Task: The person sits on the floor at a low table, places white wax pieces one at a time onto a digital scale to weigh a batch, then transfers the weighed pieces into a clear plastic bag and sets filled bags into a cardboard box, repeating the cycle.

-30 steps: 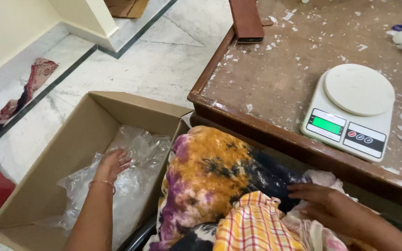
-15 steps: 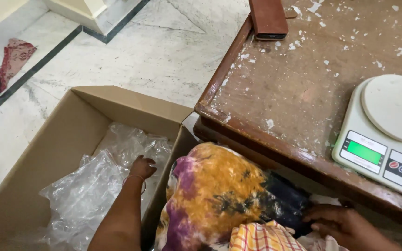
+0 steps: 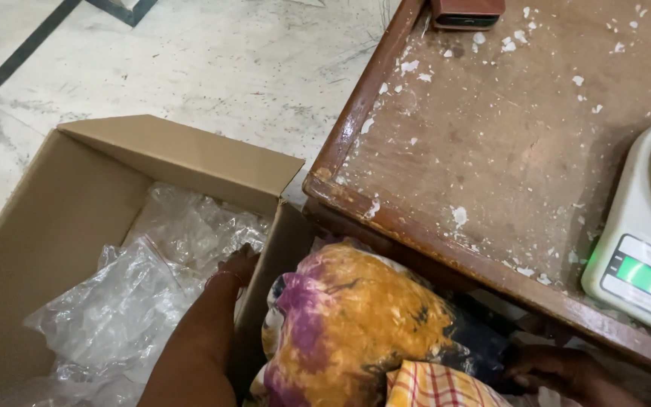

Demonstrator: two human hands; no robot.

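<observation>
While the left hand [image 3: 239, 264] presses loosely into clear plastic wrap [image 3: 137, 294] inside the cardboard box [image 3: 182, 154], the right hand [image 3: 559, 369] grips the folded cloths [image 3: 356, 324], not yet boxed.

Cardboard box [image 3: 77, 226]: matt brown paperboard, smooth walls. Plastic sheeting [image 3: 137, 294] inside, under left hand [image 3: 239, 264]: clear, crinkled, glossy film. Cloth bundle [image 3: 348, 324]: soft printed fabric, yellow-purple, matt; checked cloth [image 3: 431, 386] woven. Wooden table [image 3: 506, 151]: dark varnished wood, worn, flaking, pale chips. Kitchen scale [image 3: 642, 241]: smooth white plastic, slight sheen. Floor [image 3: 227, 68]: polished stone, scuffed.
</observation>
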